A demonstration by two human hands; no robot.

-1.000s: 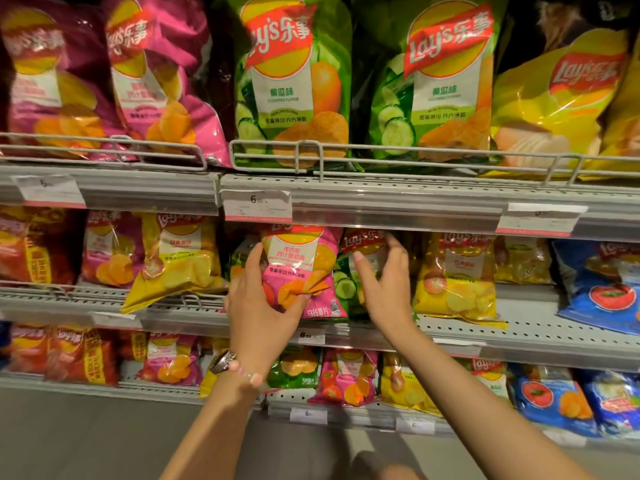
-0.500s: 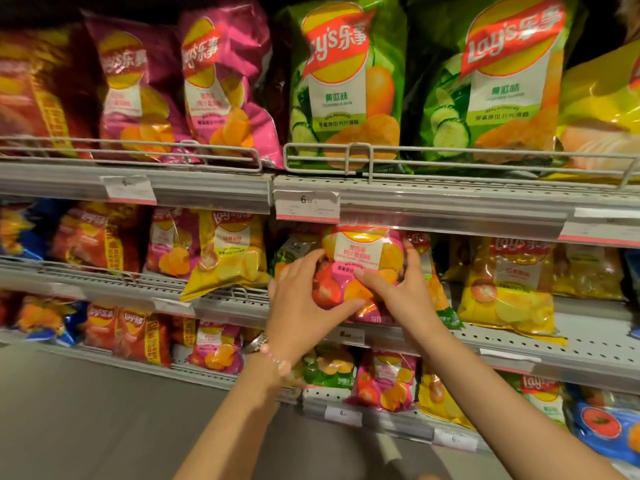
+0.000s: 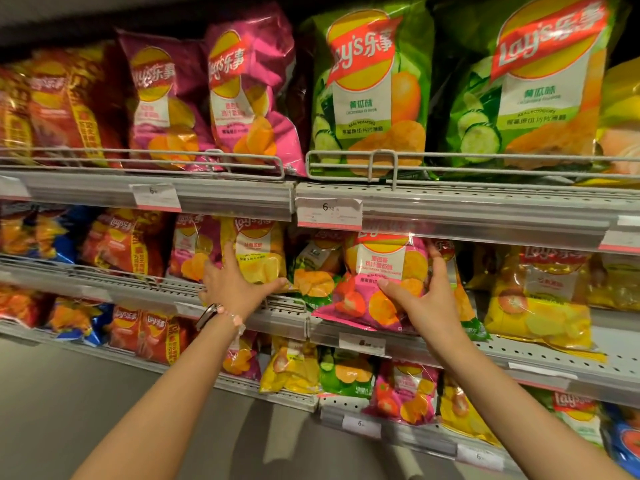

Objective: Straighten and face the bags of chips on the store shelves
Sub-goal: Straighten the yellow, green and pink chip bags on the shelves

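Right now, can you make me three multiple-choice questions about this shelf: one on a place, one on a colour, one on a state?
1. Where does the pink bag sit?
A. top shelf
B. middle shelf
C. floor

2. What colour is the bag at the left hand?
A. yellow
B. blue
C. green

3. What is the right hand doing?
A. hanging idle
B. holding a price tag
C. holding the pink bag

Answers:
1 B: it leans on the middle shelf, under the green bags.
2 A: the left hand touches the yellow bag.
3 C: its thumb lies on the bag's front, its fingers at the bag's right edge.
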